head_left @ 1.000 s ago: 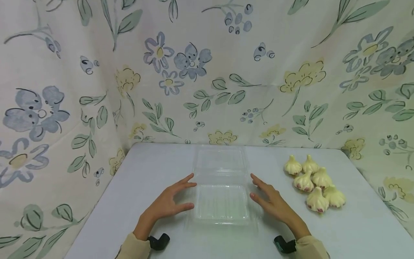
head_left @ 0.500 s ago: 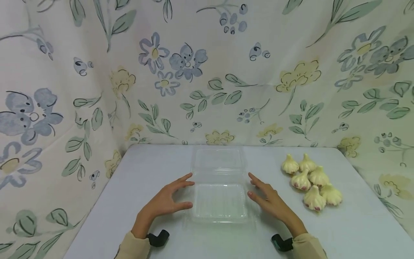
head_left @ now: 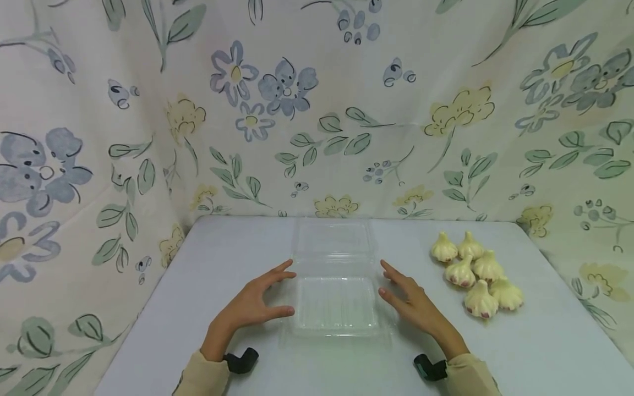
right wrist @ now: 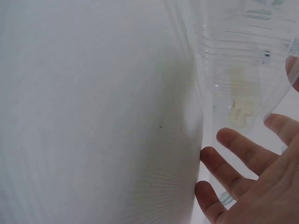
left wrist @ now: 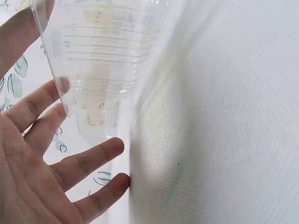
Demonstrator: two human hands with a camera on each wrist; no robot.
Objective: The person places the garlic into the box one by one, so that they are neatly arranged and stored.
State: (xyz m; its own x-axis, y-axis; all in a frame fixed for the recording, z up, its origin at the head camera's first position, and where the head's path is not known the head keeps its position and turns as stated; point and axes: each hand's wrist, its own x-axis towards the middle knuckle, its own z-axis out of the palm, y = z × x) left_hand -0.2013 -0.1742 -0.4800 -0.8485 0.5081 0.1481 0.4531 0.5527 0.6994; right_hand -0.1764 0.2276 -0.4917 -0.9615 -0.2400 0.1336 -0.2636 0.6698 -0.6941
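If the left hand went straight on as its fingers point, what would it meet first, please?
Probably the clear container, on its left side; whether the left hand is touching it now is unclear.

Clear plastic container (head_left: 335,269), open, flat on white table (head_left: 238,239); ribbed base (head_left: 337,305) near, lid (head_left: 334,238) folded back beyond it.

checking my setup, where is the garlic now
In the head view, the garlic sits on the right side of the table, right of the right hand and clear box.
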